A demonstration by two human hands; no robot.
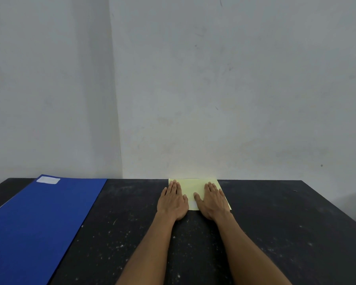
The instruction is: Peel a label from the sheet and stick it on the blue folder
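Observation:
A pale yellow label sheet (193,187) lies flat at the far edge of the dark table, against the wall. My left hand (172,201) rests palm down on the sheet's left edge, fingers together and flat. My right hand (212,201) lies palm down on its right part. A small white patch of the sheet (193,205) shows between the thumbs. The blue folder (41,223) lies flat at the table's left side, with a white label (48,180) stuck near its far corner. Neither hand grips anything.
The black speckled table (275,223) runs to a grey-white wall (214,99) at the back, with a wall corner at the left. The table's right edge drops off at the far right.

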